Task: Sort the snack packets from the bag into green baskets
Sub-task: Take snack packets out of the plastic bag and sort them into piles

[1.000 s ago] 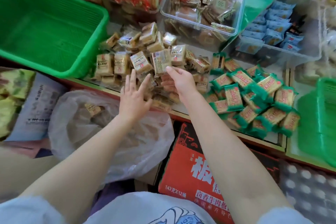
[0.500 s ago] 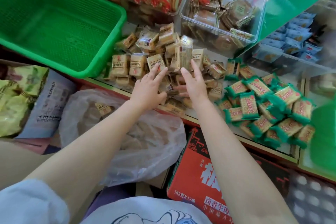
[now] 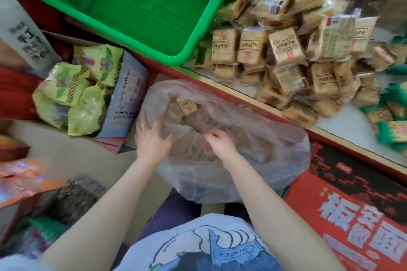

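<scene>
Head view: we were mid-refill, left hand (image 3: 152,138) spread flat on the bag (image 3: 253,156), right hand (image 3: 217,142) curled pinching its film, tan packets (image 3: 186,105) inside; next, we'd judge, open the mouth.

Bright, even light; motion blur smears the edges, wide-angle bending.

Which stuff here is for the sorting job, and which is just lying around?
For the job:
plastic bag
tan snack packets
green basket
left hand
right hand

Just lying about:
red carton
yellow-green packets
orange packet
</scene>
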A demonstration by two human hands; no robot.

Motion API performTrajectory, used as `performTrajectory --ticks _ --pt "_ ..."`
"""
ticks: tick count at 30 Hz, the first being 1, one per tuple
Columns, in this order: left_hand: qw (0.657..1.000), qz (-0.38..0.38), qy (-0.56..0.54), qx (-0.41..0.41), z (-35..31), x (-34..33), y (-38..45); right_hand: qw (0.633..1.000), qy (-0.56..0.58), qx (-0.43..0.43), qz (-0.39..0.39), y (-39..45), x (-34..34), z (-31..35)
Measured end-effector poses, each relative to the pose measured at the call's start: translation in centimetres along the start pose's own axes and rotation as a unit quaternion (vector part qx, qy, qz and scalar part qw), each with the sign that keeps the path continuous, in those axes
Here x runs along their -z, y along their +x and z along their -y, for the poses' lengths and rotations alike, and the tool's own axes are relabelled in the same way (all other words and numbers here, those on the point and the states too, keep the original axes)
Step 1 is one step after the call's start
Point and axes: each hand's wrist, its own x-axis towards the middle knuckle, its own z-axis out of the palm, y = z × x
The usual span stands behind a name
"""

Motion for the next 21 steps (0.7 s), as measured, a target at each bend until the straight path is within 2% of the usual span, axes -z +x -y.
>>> performTrajectory --ticks 2,6,9,11,16,21 --pt "1.0 0.019 0.009 0.001 1.5 0.3 1.7 0.996 0.079 -0.025 -0.017 2.7 -2.9 0.7" --pt "0.988 0.122 -0.087 0.042 3.3 0.8 4.6 0.984 0.143 0.016 -0.102 7.8 -7.0 3.2" --pt "0.98 0.154 -0.123 0.016 4.0 1.5 5.5 0.954 0.252 -0.006 -0.16 10.1 -9.0 4.5" --pt "0.975 0.17 -0.14 0.002 4.8 1.8 5.6 0.941 0.284 -0.023 -0.181 10.3 -9.6 5.0" --pt "0.962 0.202 -0.18 -0.036 7.0 2.4 4.6 0.948 0.281 -0.06 -0.136 8.6 -9.8 4.9" --pt "0.974 0.166 -0.141 -0.062 6.0 4.8 3.5 0.958 0.247 -0.105 -0.1 3.6 -7.8 3.2"
